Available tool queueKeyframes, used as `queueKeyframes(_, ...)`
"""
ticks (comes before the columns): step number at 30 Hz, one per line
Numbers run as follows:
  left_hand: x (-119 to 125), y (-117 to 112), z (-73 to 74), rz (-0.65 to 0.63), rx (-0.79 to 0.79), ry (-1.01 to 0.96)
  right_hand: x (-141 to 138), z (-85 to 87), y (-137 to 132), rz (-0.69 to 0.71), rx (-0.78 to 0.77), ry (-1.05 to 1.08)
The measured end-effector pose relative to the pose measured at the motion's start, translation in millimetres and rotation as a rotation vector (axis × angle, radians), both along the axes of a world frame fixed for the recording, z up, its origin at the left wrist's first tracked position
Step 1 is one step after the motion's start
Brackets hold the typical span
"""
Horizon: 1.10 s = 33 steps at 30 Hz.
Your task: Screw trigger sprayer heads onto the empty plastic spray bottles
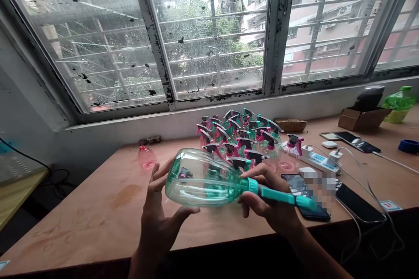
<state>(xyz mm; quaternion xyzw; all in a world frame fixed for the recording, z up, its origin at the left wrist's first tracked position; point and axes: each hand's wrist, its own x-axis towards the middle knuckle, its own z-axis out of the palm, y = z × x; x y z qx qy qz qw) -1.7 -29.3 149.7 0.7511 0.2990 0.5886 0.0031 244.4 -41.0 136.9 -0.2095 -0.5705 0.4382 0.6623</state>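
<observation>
A clear green spray bottle lies sideways in the air over the front of the table, its base to the left and its teal spray head to the right. My left hand grips the bottle near its base, thumb below and fingers behind. At the neck, the fingers and thumb of my right hand close around the teal collar. Behind the held bottle stands a cluster of several spray bottles with pink or teal collars and dark triggers, partly hidden by it.
A pink bottle stands at the back left. To the right are a white power strip with cables, phones, a cardboard box, a green bottle and a blue tape roll. Windows rise behind the wooden table.
</observation>
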Motion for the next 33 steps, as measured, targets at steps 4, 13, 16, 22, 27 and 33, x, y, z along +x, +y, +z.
queueKeyframes(4, -2.0, 1.7, 2.1, 0.032, 0.057, 0.059, 0.3, -0.5, 2.1, 0.087, -0.037, 0.041)
queueKeyframes(13, -0.7, -0.1, 4.2, -0.03, 0.014, 0.006, 1.5, 6.0, -9.3, 0.015, -0.095, -0.016)
queueKeyframes(16, 0.7, 1.3, 5.3, -0.008, 0.056, 0.062, 4.2, 3.6, -2.6, 0.088, -0.098, 0.031)
queueKeyframes(22, 2.0, 1.3, 1.9, 0.027, 0.033, 0.101, 6.3, 1.5, 1.8, 0.04, -0.076, 0.012)
queueKeyframes(27, 2.3, 1.2, 1.1, 0.014, -0.026, 0.063, 6.0, 1.6, 0.3, 0.03, -0.085, -0.01)
queueKeyframes(33, 6.1, -0.2, 2.9, 0.011, 0.0, 0.107, 8.0, -0.4, 5.2, 0.15, -0.109, 0.034)
